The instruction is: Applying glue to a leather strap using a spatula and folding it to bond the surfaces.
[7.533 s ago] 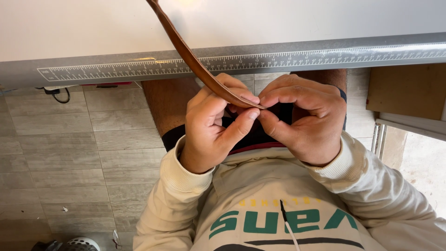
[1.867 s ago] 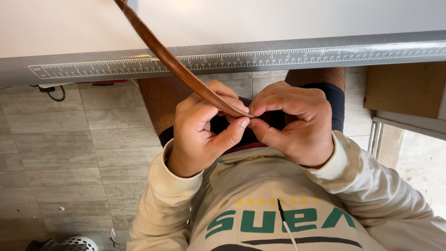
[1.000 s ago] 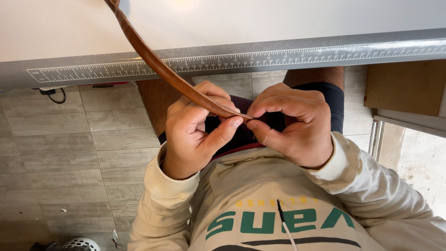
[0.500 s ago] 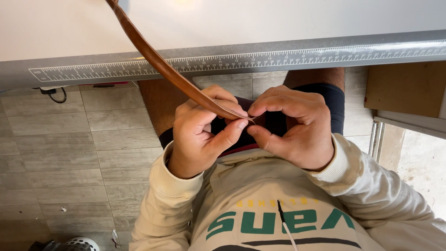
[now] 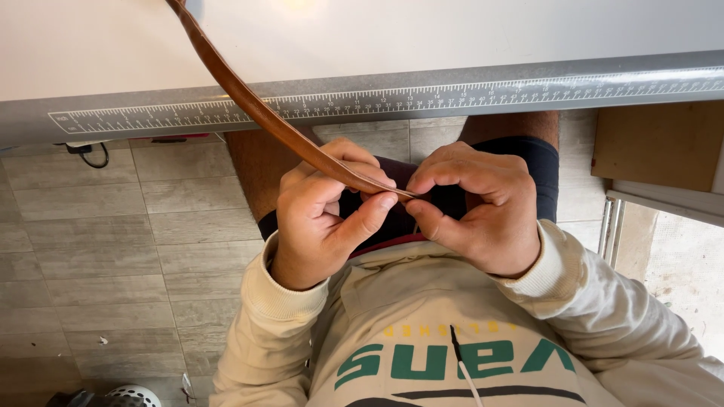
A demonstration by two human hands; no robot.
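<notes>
Left hand (image 5: 324,218) thumb and fingertips pinch the near end of a brown leather strap (image 5: 256,113). Right hand (image 5: 483,207) fingers are curled tight, pinching at the strap tip, likely something thin; too small to make out. Both hands sit close over the lap, probably for steady fine work. Strap runs up-left across the table's ruler-marked front edge (image 5: 483,90) and is cut off at the top. The palms hide the tip.

A long, narrow brown leather strap (image 5: 256,109) runs diagonally from above and to the left of the left hand (image 5: 320,218) down to its fingertips. Its thin end is pinched there, meeting the fingertips of the right hand (image 5: 479,207) just beside it.
</notes>
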